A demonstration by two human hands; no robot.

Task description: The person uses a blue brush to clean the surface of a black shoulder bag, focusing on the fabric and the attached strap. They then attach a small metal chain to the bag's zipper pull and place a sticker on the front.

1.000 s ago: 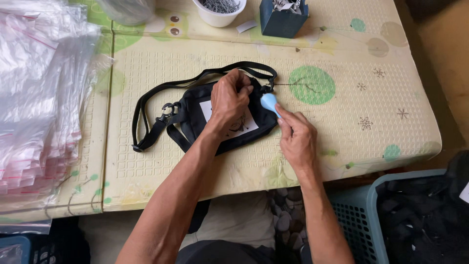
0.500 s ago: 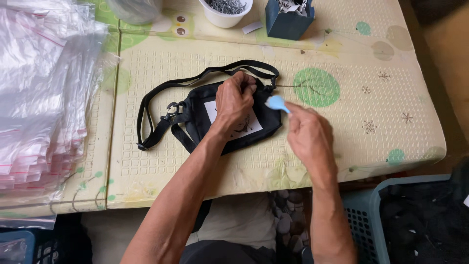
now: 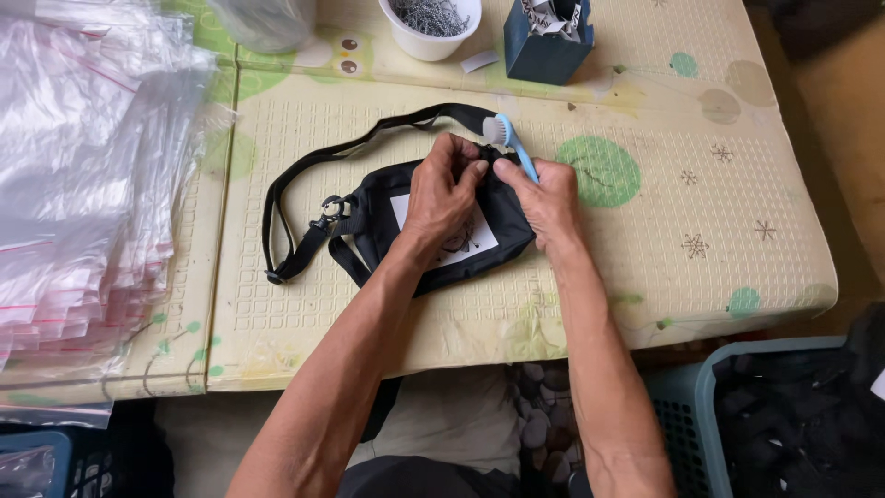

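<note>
The bag [image 3: 433, 244], black with a white label, lies near the middle of the mat [image 3: 645, 277], its strap [image 3: 304, 175] looping toward the left edge; the left hand [image 3: 447, 189] pinches closed on the bag's top edge, and the right hand [image 3: 544, 198] grips a blue brush [image 3: 512, 143] while its fingertips press the same spot. The brush juts up loosely between the fingers, so it could slip out; a tug on the bag might drag the strap and shift everything toward the bag pile [image 3: 83, 184] at the left edge.

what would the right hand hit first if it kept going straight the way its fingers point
Probably the left hand: the right hand, holding a blue brush, points up-left across the black bag, and their fingertips already nearly meet there.
</note>
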